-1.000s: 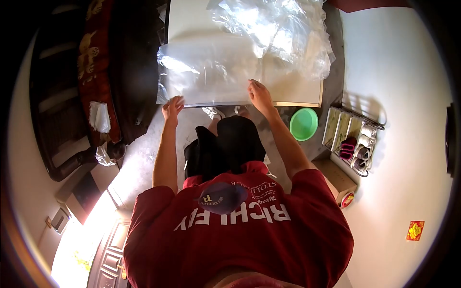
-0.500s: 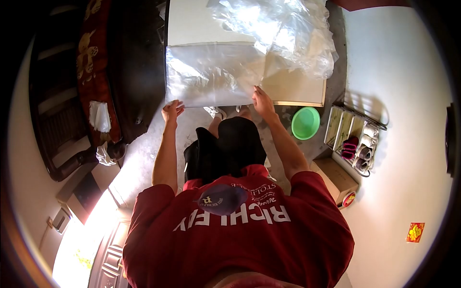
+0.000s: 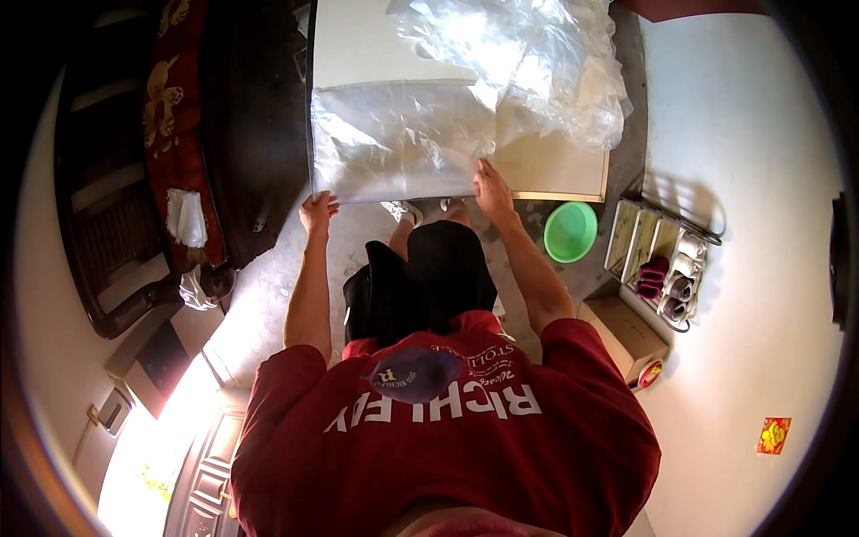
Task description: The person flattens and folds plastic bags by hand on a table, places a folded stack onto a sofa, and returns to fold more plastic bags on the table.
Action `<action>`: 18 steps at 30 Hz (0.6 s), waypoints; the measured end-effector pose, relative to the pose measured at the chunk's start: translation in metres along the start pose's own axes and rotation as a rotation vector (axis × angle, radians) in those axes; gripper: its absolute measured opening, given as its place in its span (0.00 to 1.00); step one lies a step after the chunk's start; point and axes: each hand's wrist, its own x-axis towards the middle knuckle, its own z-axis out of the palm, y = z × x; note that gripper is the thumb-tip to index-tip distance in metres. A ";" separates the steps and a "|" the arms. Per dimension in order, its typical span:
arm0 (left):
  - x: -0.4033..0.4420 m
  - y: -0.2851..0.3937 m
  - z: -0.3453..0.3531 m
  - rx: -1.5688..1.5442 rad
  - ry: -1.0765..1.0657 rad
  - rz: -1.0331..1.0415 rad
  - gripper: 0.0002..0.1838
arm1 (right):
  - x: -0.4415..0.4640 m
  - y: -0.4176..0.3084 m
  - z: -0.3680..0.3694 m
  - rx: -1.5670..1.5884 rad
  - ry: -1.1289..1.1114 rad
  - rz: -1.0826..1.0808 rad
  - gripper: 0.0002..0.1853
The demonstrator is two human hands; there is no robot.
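A clear plastic sheet or bag (image 3: 394,139) lies flat along the near edge of a pale table (image 3: 550,170). At its near left corner, my left hand (image 3: 318,212) pinches the plastic between thumb and fingers. My right hand (image 3: 490,190) is closed on the plastic's near right corner, at the table edge. A crumpled heap of clear plastic (image 3: 564,72) covers the far right part of the table.
Right of the table a green basin (image 3: 570,232) stands on the floor, near a shoe rack (image 3: 658,259) and a cardboard box (image 3: 624,333). At the left is a dark wooden bench (image 3: 98,268) with a red cover (image 3: 170,134) and white bags (image 3: 185,217).
The flat plastic has shifted right and now lies within the table's left edge, its far edge straighter. Both hands moved slightly with it, the right one a little towards me.
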 end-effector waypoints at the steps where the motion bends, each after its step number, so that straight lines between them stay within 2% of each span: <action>1: 0.000 0.000 0.000 0.005 0.003 0.002 0.09 | 0.000 0.001 0.000 -0.041 -0.032 -0.006 0.13; 5: 0.006 -0.006 -0.004 -0.017 -0.005 0.013 0.10 | -0.004 0.000 -0.002 -0.062 -0.082 -0.050 0.20; 7: 0.008 -0.010 -0.005 0.002 0.008 0.015 0.10 | -0.006 -0.004 -0.004 -0.049 -0.081 -0.066 0.30; 10: 0.011 -0.014 -0.008 0.026 0.009 0.009 0.10 | -0.008 -0.011 -0.008 -0.102 -0.089 -0.055 0.35; 18: 0.009 -0.016 -0.009 -0.084 -0.081 0.025 0.11 | 0.000 -0.008 -0.001 -0.041 0.028 -0.012 0.32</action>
